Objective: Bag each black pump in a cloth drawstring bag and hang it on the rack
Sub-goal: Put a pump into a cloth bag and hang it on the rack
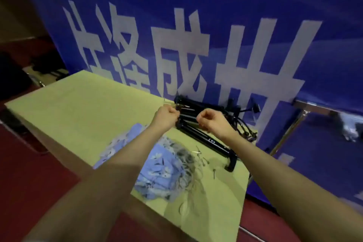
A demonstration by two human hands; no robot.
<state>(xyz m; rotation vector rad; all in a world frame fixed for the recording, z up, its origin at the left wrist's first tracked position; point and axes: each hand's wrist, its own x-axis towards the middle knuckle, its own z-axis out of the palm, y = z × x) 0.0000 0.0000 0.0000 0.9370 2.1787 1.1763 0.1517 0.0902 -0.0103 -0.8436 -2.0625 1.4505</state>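
Over the table [82, 104], both hands — left [166, 114], right [209, 119] — curl shut above the pumps [198, 124], maybe pinching something thin — bags [157, 169] lie near, and a slip could drop it.

Blue banner [196, 25] with white characters, yellow-green table [78, 108], red floor [29, 173]

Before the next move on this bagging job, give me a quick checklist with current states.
1. Black pumps within reach on the yellow-green table: ok.
2. Blue floral cloth drawstring bags piled near the table's front: ok.
3. Left hand free: cannot tell; fingers curled, seemingly pinching something thin.
4. Right hand free: cannot tell; also curled.
5. Rack visible for hanging: not ok; none seen in this view.
6. Small metal pieces loose beside the bags: ok.
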